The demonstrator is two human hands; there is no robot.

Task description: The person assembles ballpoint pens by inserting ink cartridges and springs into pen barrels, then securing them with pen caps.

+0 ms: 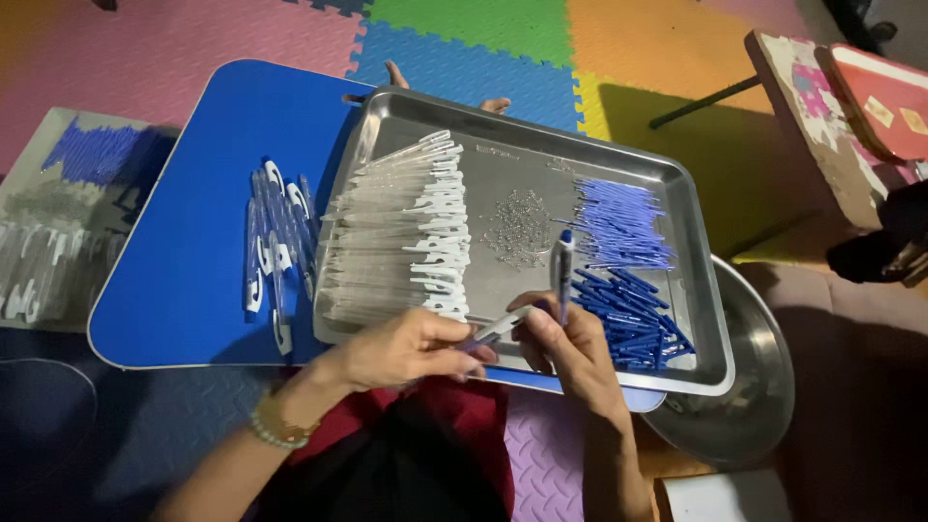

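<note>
My left hand [411, 348] pinches a clear pen barrel with a white clip [498, 327] at the near edge of a steel tray [677, 174]. My right hand [570, 343] holds an assembled pen [562, 263] upright and touches the barrel's other end. In the tray lie a row of clear barrels with white clips [406, 232], a heap of tiny springs [520, 227], light blue refills [623, 222] and dark blue pen parts [628, 314].
The tray rests on a small blue table [184, 242], where several finished pens [275, 242] lie at its left. A grey tray of more parts [58, 213] sits far left, a round steel bowl [744, 387] at the right, and coloured foam mats cover the floor.
</note>
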